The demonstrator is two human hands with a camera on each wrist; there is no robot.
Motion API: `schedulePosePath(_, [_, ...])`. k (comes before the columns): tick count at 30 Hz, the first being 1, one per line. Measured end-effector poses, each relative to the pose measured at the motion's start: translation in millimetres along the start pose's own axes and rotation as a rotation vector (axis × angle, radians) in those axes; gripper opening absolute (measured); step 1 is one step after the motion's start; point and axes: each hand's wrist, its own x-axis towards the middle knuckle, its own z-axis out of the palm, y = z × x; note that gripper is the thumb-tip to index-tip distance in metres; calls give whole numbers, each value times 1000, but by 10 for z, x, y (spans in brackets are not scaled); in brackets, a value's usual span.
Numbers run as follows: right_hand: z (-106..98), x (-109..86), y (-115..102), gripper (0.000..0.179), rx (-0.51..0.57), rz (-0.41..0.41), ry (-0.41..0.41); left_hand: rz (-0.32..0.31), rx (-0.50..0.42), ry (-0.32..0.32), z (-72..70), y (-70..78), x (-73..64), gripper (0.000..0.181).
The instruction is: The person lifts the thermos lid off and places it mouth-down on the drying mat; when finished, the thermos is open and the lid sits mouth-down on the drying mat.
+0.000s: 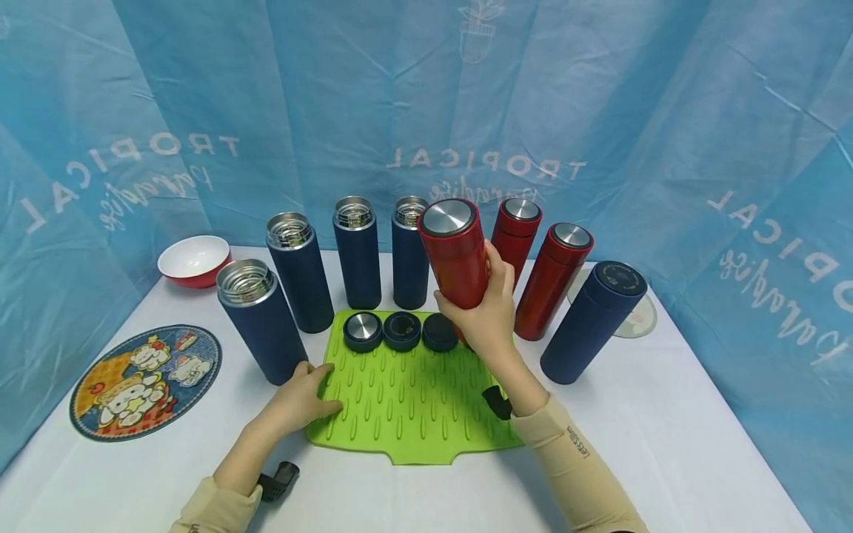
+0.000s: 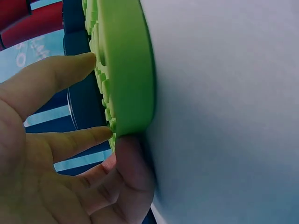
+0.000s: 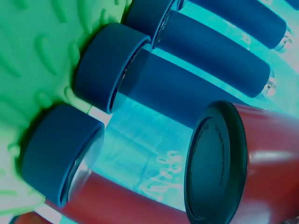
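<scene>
My right hand grips a red thermos bottle with a silver-topped lid, raised and tilted over the back right of a green silicone mat. In the right wrist view, the held thermos bottle shows its dark base. Three navy bottle lids stand in a row along the mat's back edge: a left lid with a silver disc, a middle lid and a right lid. My left hand touches the mat's left edge, fingers spread; the left wrist view shows fingertips against its rim.
Several lidless navy bottles stand behind and left of the mat. Two red bottles and a lidded navy bottle stand to the right. A red-and-white bowl, a cartoon placemat and a pale round mat lie around them.
</scene>
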Motion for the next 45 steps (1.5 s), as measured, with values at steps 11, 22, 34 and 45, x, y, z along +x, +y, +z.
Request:
schedulePosePath(11, [-326, -212, 4, 88, -197, -159, -197, 32, 40, -2, -107, 138, -51, 70])
schedulePosePath(22, [-424, -306, 173, 84, -444, -265, -379, 313, -96, 263, -271, 458, -25, 51])
schedulePosePath(34, [-400, -354, 237, 80, -539, -398, -449, 564, -161, 281, -293, 782, 86, 64])
schedulePosePath(45, [-361, -381, 222, 80, -536, -422, -456, 655, -16, 282, -256, 845, 302, 67])
